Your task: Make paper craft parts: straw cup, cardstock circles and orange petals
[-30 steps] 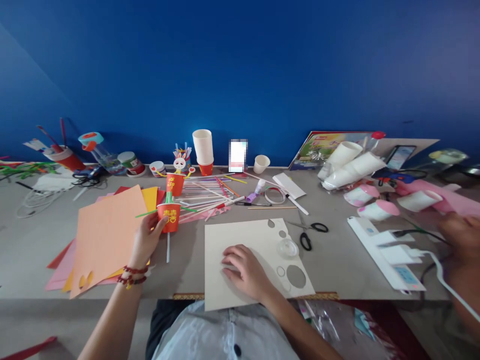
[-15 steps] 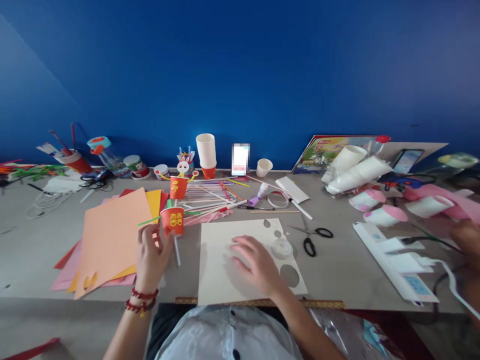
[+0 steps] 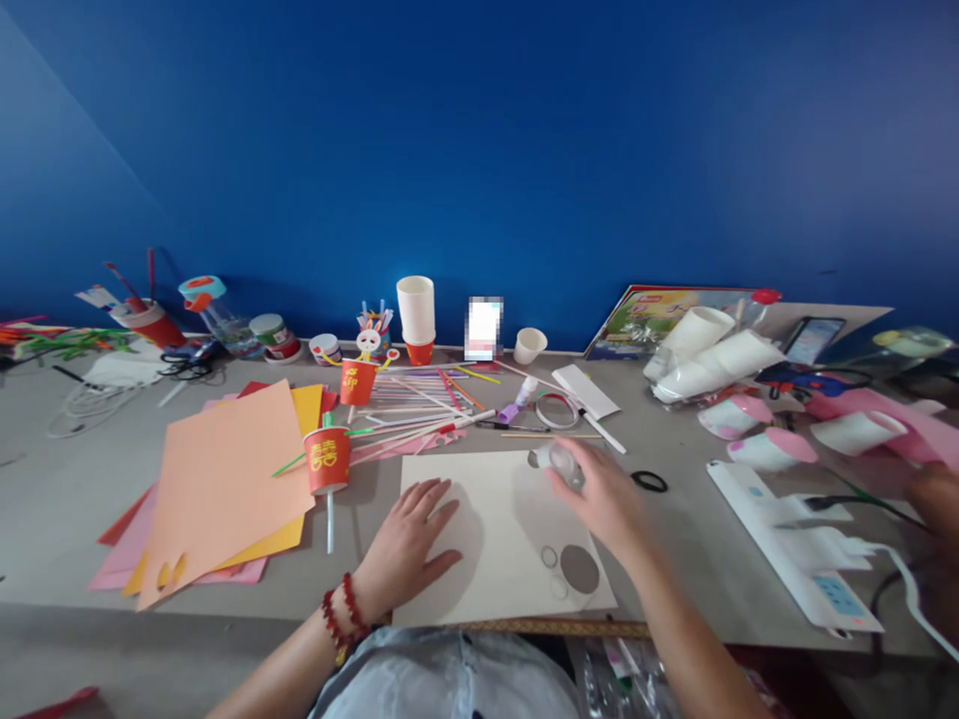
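A white sheet of card [image 3: 479,559] lies in front of me, with a large round hole, a smaller one and thin drawn circles on its right side. My left hand [image 3: 411,534] rests flat on the card's left part, fingers spread. At the upper right of the card, my right hand [image 3: 603,494] grips a roll of clear tape [image 3: 560,464]. Just left of the card is a red paper cup [image 3: 328,460] with gold characters, a green straw and a white stick. Scissors [image 3: 648,481] are mostly hidden behind my right hand; one black handle loop shows.
Coloured paper sheets [image 3: 232,479] are stacked at the left. Behind the card lie straws [image 3: 420,389], a glue stick [image 3: 527,389] and a rabbit-topped red cup [image 3: 358,381]. At the right are a power strip [image 3: 794,549], white paper cups [image 3: 696,350] and another person's hand [image 3: 933,509].
My left hand has left the red cup, which stands a little further left, and moved right onto the card. My right hand has moved up and right and taken hold of the tape roll.
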The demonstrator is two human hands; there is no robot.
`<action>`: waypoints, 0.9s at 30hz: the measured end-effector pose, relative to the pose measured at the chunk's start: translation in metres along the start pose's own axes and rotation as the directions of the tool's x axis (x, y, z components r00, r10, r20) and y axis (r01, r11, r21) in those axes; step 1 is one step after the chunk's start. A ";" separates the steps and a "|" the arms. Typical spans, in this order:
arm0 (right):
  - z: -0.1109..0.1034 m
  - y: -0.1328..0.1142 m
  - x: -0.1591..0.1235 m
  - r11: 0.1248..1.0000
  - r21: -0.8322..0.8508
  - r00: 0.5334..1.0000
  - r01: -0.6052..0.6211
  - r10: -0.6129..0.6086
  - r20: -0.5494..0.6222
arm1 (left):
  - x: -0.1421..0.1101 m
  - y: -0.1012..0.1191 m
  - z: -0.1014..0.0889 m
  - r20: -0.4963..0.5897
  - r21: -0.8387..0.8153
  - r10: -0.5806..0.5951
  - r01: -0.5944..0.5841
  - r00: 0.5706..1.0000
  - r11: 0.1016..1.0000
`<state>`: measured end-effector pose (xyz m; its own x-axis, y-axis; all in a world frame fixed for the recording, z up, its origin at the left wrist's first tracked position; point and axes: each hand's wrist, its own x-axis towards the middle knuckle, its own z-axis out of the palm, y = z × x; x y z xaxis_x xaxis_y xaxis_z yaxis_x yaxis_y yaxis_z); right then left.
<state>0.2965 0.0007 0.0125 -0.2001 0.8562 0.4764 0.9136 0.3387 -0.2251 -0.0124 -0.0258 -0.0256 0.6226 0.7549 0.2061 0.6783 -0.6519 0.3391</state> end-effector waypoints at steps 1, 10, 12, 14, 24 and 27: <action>-0.002 -0.004 0.021 1.000 0.007 0.999 0.020 -0.020 -0.033 | 0.002 0.001 0.003 0.033 0.010 0.008 -0.008 0.999 1.000; 0.068 -0.034 0.172 0.943 -0.320 0.935 0.086 0.035 0.354 | 0.006 0.003 0.005 0.134 0.061 -0.018 0.010 0.991 0.998; 0.086 -0.029 0.178 0.936 -0.341 0.919 0.085 0.059 0.390 | 0.005 0.003 0.006 0.140 0.064 -0.020 0.011 0.990 0.998; 0.098 -0.023 0.179 0.928 -0.362 0.905 0.085 0.081 0.418 | 0.004 0.002 0.007 0.141 0.058 -0.018 0.010 0.990 0.998; 0.067 -0.038 0.175 0.935 -0.264 0.919 0.237 -0.128 0.373 | 0.004 0.002 0.008 0.121 0.039 -0.015 0.011 0.993 0.999; 0.051 -0.042 0.195 0.949 -0.229 0.941 0.217 -0.140 0.308 | 0.005 0.002 0.006 0.121 0.023 -0.006 0.003 0.993 1.000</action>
<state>0.2009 0.1731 0.0710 -0.4255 0.8782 0.2185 0.9048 0.4174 0.0845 -0.0056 -0.0231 -0.0296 0.6612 0.7446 0.0916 0.6890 -0.6510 0.3187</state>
